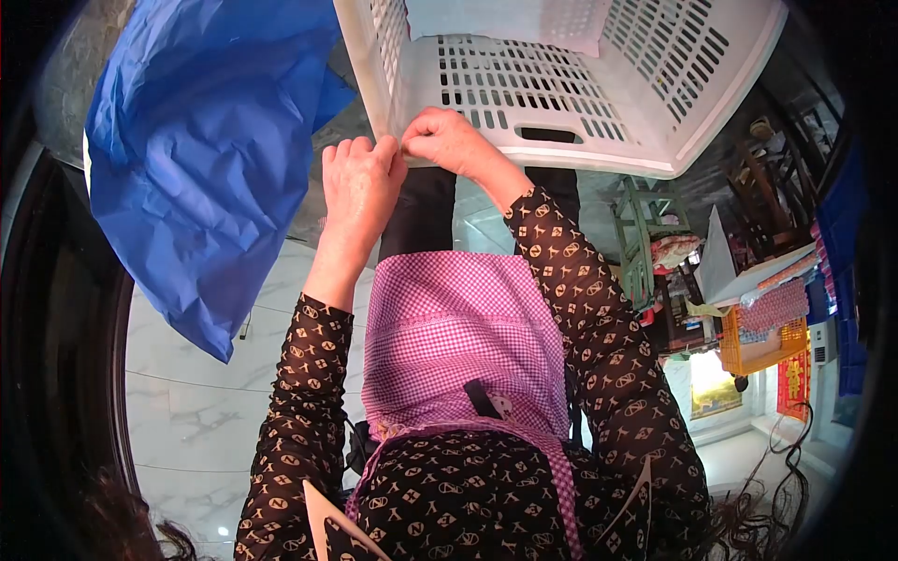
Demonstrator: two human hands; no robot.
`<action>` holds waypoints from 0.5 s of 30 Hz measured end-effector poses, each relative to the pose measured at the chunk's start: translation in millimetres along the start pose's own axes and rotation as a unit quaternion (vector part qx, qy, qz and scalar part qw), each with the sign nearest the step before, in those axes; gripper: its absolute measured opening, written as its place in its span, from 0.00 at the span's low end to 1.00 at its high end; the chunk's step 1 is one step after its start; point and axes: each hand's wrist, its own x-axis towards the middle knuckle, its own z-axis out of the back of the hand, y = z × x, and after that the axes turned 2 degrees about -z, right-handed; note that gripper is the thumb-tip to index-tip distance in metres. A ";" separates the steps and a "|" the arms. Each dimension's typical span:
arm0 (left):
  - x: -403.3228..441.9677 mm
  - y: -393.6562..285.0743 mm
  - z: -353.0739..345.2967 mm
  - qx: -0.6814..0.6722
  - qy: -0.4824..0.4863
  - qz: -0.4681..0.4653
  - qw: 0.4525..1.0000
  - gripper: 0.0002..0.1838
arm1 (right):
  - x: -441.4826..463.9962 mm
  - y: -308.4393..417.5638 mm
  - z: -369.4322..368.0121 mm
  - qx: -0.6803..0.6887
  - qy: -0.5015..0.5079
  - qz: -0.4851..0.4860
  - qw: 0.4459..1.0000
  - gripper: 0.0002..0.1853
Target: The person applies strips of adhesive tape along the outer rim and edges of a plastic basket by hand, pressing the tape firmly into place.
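Both my hands meet at the near left corner of a white slotted plastic basket (pixel 524 161). My left hand (pixel 360 178) has its fingers curled, thumb and forefinger pinched beside the basket's corner. My right hand (pixel 454 145) is closed too, its fingertips against the left ones, over the basket's rim. Whatever lies between the fingertips is too small or hidden to make out. A large crumpled blue plastic sheet (pixel 206 159) hangs just left of my left hand. Inside the basket, at its far side, lies a pale flat sheet (pixel 510 21).
A pink checked apron (pixel 458 327) covers my lap. On the right stand a green stool (pixel 645 234) and a yellow basket (pixel 762 346) with a patterned bundle in it. Light marble-look tiles (pixel 196 411) form the floor at left.
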 end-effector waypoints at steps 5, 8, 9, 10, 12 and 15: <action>-0.6 -1.2 1.8 0.041 -0.007 -0.011 0.999 0.04 | 2.1 22.2 4.7 0.074 0.054 -0.121 0.988 0.12; -4.4 3.1 0.8 0.048 -0.002 -0.012 0.999 0.04 | 10.1 15.6 -1.9 0.032 0.058 -0.121 0.990 0.13; -4.7 5.3 -0.5 0.012 0.002 0.012 1.000 0.04 | 8.9 13.8 -3.1 0.032 0.058 -0.122 0.990 0.13; -4.7 6.5 -1.7 -0.025 0.005 0.037 0.999 0.04 | 7.8 12.2 -3.4 0.031 0.052 -0.102 0.993 0.13; -4.4 7.8 -3.1 -0.022 0.002 0.035 0.999 0.04 | 8.6 11.0 -1.3 0.029 0.046 -0.081 0.995 0.13; -4.8 7.1 -0.3 -0.008 0.005 0.015 1.000 0.04 | 8.4 11.1 -0.7 0.010 0.071 -0.087 0.994 0.13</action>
